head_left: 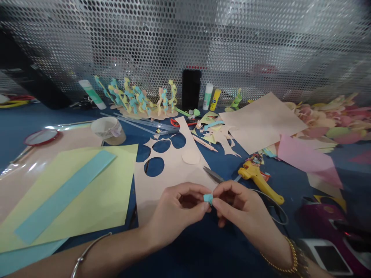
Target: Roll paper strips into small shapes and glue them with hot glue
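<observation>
I find left hand [176, 208] and right hand [246, 206] fingers [197, 188] pinched nearly closed on one small blue paper piece [208, 198]; scissors [213, 175] lie just beyond them

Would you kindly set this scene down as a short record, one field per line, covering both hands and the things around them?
Left hand: pinching a small light-blue paper piece
Right hand: pinching the same piece from its other side
Beyond the hands: cream sheet with round holes, a round cutout lying on it
Near the right hand: scissors, partly hidden; yellow glue gun
Left side: light-blue strip on a yellow-green sheet
Back: black phone, upright
</observation>
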The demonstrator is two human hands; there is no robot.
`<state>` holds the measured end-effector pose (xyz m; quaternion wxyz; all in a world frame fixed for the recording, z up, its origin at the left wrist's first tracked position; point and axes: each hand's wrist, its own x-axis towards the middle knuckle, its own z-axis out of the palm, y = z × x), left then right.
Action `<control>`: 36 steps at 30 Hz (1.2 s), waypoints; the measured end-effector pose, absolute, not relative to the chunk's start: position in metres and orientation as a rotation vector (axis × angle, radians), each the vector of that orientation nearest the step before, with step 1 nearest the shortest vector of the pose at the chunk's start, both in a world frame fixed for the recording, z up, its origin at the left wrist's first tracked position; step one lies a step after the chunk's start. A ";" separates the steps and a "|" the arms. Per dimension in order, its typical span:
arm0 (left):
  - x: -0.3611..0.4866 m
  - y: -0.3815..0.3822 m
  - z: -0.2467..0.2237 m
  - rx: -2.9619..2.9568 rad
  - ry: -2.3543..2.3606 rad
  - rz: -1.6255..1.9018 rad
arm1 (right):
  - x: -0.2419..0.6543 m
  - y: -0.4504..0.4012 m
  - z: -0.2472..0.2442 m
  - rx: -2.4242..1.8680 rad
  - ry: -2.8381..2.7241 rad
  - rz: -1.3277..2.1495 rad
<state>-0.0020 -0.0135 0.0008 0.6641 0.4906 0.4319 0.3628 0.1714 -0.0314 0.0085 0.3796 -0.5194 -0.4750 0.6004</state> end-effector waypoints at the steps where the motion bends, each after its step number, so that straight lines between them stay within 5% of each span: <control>1: -0.002 -0.013 0.001 1.105 0.967 0.822 | 0.171 -0.032 0.009 -1.328 -1.226 1.521; 36: -0.001 -0.016 0.003 1.083 1.003 0.815 | 0.168 -0.036 0.005 -1.255 -1.152 1.554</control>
